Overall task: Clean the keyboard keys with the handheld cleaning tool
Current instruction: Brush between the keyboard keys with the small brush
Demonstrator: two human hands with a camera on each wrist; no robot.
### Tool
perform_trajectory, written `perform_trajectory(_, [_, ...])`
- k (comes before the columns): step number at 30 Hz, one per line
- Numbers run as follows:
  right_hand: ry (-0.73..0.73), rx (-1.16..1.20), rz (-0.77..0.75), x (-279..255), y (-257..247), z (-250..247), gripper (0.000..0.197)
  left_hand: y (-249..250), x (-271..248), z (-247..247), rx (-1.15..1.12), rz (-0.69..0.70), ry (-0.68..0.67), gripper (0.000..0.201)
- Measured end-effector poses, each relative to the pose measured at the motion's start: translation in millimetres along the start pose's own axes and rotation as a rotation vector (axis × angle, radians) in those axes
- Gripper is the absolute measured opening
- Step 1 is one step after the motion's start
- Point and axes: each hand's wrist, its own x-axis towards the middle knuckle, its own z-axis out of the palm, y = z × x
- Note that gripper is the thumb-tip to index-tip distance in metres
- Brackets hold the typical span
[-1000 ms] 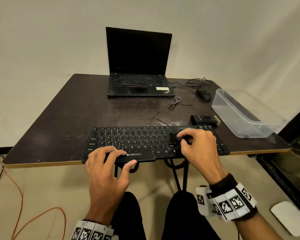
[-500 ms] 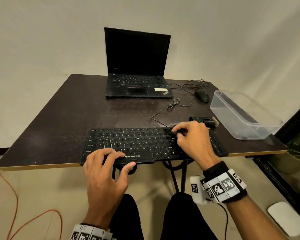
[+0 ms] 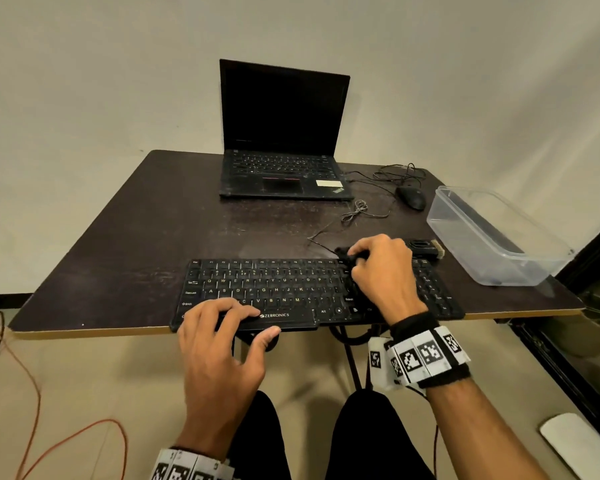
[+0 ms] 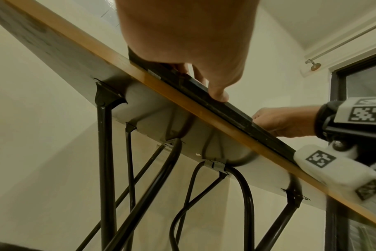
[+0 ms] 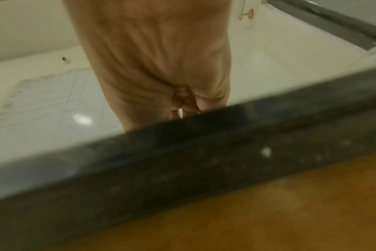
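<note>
Right hand (image 3: 383, 271) over the right-centre of the keyboard (image 3: 278, 289), fingers curled round a small black cleaning tool (image 3: 344, 252); tool tip sits at the top key row, near the keyboard's far edge. Most of the tool is hidden by the fingers. Right wrist view is blurred, shows only palm and keyboard edge.

Left hand (image 3: 222, 337) steadies the keyboard's near-left edge: fingers laid flat and spread over the bottom row, thumb (image 4: 217, 91) pressed against the front edge. Nothing gripped.

Keyboard lies along the near edge of the dark surface (image 3: 118, 244), front lip just overhanging.

Just behind the right hand: a small black boxy item (image 3: 425, 247). Further right, a clear plastic tub (image 3: 492, 237). Far side: open laptop (image 3: 284, 140), screen dark, and a wired mouse (image 3: 411, 197) with loose cable.
</note>
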Motion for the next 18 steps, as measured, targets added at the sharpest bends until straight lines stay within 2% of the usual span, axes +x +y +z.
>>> perform_trajectory(4, [-0.08,0.008,-0.151,-13.3,-19.7,12.1,0.033,-0.8,0.8,-0.9,0.002,0.006,0.01,0.032])
perform_trajectory(8, [-0.016,0.026,-0.015,-1.9,6.7,-2.7,0.035,-0.3,0.9,-1.9,0.014,0.008,-0.003,0.033])
perform_trajectory(10, [0.012,0.001,0.005,-0.3,18.3,-6.7,0.036,-0.4,1.2,-1.3,0.026,0.007,0.0,0.032])
perform_trajectory(13, [-0.009,-0.007,-0.11,-6.1,16.3,-2.4,0.034,-3.7,2.6,-2.5,0.052,0.016,0.005,0.032])
perform_trajectory(18, [0.008,0.091,-0.194,-12.5,13.0,5.3,0.03,-11.3,5.8,-9.6,0.076,0.011,0.052,0.037])
